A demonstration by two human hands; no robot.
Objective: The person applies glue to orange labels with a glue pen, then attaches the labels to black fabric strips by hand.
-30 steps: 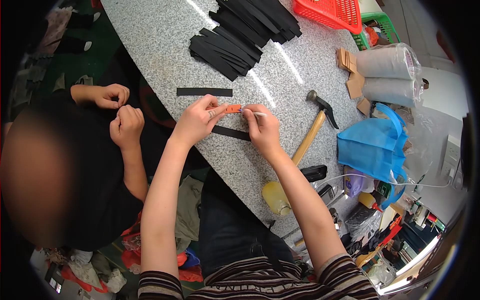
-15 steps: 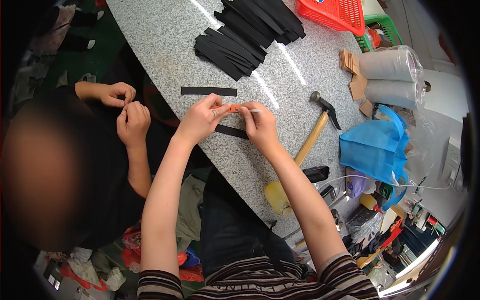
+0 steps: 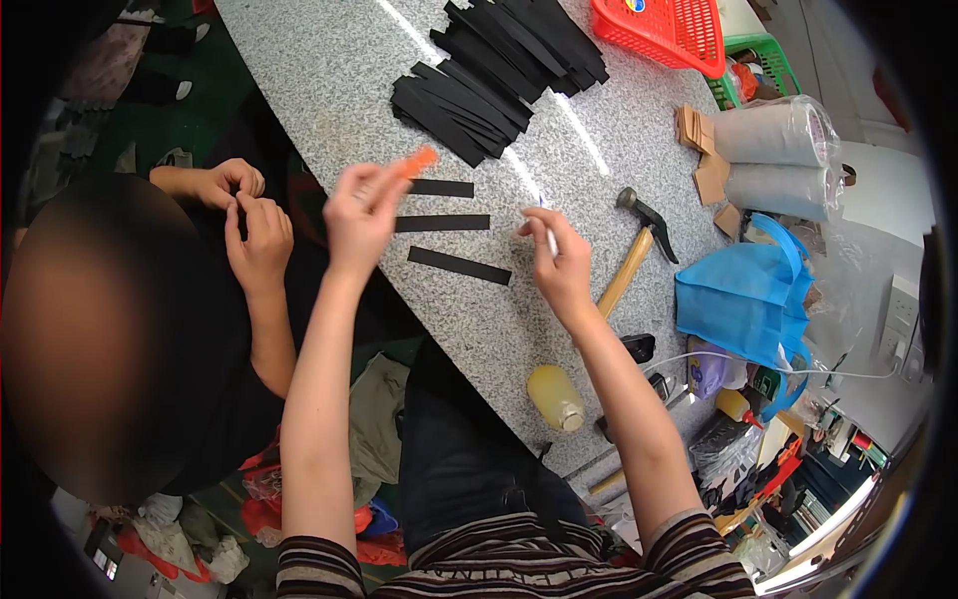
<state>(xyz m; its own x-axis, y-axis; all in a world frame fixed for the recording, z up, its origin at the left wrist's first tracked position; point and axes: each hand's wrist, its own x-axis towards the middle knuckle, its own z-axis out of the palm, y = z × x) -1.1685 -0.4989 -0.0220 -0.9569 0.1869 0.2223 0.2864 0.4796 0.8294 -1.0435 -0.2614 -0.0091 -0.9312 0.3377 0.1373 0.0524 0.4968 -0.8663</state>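
My left hand (image 3: 361, 215) pinches a small flat orange piece (image 3: 417, 162), raised over the ends of the black strips and smeared by motion. My right hand (image 3: 559, 262) is closed around a slim white pen (image 3: 552, 242), its purplish tip pointing away from me. Between the hands lie three flat black strips, one far (image 3: 444, 188), one in the middle (image 3: 444, 223) and one near (image 3: 459, 266). The left hand partly covers the far and middle ones.
Piles of black strips (image 3: 459, 110) lie at the back of the speckled table (image 3: 329, 120). Right of my hand are a hammer (image 3: 629, 265), a yellowish bottle (image 3: 555, 397), a blue bag (image 3: 738, 299) and a red basket (image 3: 669, 35). A co-worker's hands (image 3: 261, 235) are at left.
My hands have moved apart. The left has lifted the orange piece away to the left, and the right has drawn back rightward with the pen. The middle black strip is now uncovered.
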